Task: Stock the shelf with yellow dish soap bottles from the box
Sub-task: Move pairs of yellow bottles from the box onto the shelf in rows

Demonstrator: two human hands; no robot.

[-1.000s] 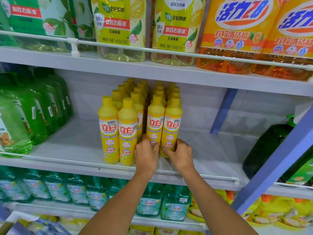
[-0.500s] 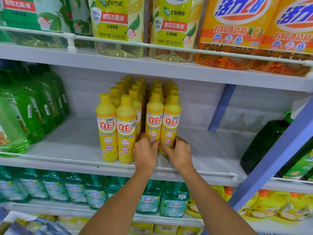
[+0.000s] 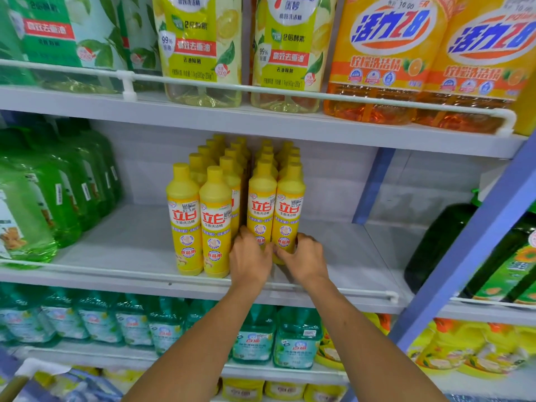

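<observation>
Several yellow dish soap bottles stand in rows on the middle shelf (image 3: pixel 116 250). The front pair on the left (image 3: pixel 200 221) stands near the shelf's front rail. A second front pair sits a little further back: my left hand (image 3: pixel 251 261) grips the base of one bottle (image 3: pixel 261 207), and my right hand (image 3: pixel 304 256) grips the base of its neighbour (image 3: pixel 290 204). Both bottles are upright and rest on the shelf. The box is not clearly in view.
Green detergent bottles (image 3: pixel 43 198) fill the shelf's left end. A dark green bottle (image 3: pixel 435 245) stands right of a blue upright post (image 3: pixel 470 245). Large refill bags (image 3: pixel 203 53) sit above, teal bottles (image 3: pixel 255 338) below. Bare shelf lies right of the yellow rows.
Both hands stay on the two right front bottles, which shifted slightly back. The camera moved a bit closer and upward.
</observation>
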